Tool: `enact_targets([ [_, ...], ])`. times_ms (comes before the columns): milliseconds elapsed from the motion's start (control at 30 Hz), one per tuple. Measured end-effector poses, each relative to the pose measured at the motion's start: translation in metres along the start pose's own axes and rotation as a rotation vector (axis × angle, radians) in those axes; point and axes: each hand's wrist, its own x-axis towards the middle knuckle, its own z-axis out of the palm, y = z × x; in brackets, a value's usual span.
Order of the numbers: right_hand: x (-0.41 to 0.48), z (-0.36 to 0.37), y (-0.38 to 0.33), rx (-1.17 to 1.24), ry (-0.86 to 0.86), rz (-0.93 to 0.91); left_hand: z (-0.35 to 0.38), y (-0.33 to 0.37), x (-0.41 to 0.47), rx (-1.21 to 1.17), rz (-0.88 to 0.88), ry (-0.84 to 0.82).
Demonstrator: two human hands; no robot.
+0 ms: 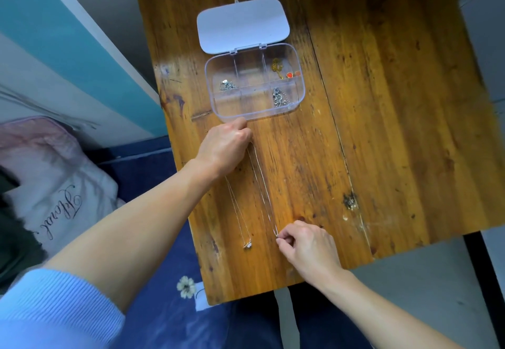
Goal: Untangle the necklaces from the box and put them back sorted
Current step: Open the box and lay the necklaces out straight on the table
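A thin silver chain necklace [262, 184] lies stretched along the wooden table [382, 130], pinched at its far end by the left hand [226, 146] and near end by the right hand [306, 242]. Beside it lies a pendant necklace [241, 223]. Beyond, the clear compartment box [254, 83] sits open.

The box [254, 86] sits on the far left part of the table [382, 130], its lid [242, 23] lying open behind it. Jewellery lies in three compartments (far right, near right, left). Before the box, the left hand [225, 149] rests on the table; the right hand [306, 244] is nearer the front edge. Between them runs one necklace [263, 190]; a second necklace [240, 220] lies just left of it.
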Motion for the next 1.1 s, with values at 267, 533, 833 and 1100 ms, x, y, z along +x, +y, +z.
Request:
enact_targets([
  [267,0.076,-0.082,-0.027,0.065,0.210,-0.080,-0.034,-0.027,-0.012,-0.506,-0.578,0.504],
  [533,0.221,-0.129,-0.120,-0.120,0.271,-0.230,-0.022,-0.045,0.007,-1.181,-0.789,0.254],
  [833,0.280,-0.099,-0.154,-0.643,0.219,-0.287,-0.015,-0.056,0.004,-1.251,-0.729,0.245],
  [1100,0.284,-0.097,-0.161,-0.603,0.197,-0.218,-0.016,-0.057,0.002,-1.232,-0.744,0.237],
])
